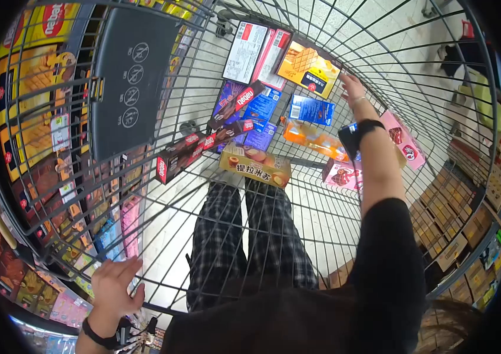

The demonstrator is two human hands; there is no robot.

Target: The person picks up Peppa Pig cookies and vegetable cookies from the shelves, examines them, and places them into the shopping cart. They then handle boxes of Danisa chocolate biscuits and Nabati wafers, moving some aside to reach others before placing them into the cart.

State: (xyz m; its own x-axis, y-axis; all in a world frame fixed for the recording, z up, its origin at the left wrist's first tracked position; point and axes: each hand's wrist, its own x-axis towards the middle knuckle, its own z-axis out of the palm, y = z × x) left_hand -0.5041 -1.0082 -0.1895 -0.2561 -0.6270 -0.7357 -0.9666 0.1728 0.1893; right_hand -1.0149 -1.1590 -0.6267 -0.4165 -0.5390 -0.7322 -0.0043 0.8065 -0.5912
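- Yellow box (255, 167) in the cart (297, 160): bold dark Chinese characters along its side, reading 提拉米苏.
- Dark flap (115, 118) on the cart's wall: four round white signs in a column, each a circle with a bar across a small figure; no words.
- Long brown box (179, 156): red label with white brand letters at its end, too small to read.
- Yellow pack (38, 26) beyond the wires: red oval logo with white letters, upside down, not surely legible.
- White-backed box (244, 52): dense fine print, unreadable.
- Blue box (312, 110): a barcode at one end.
- Orange box (308, 66): small print on its dark band, unreadable.
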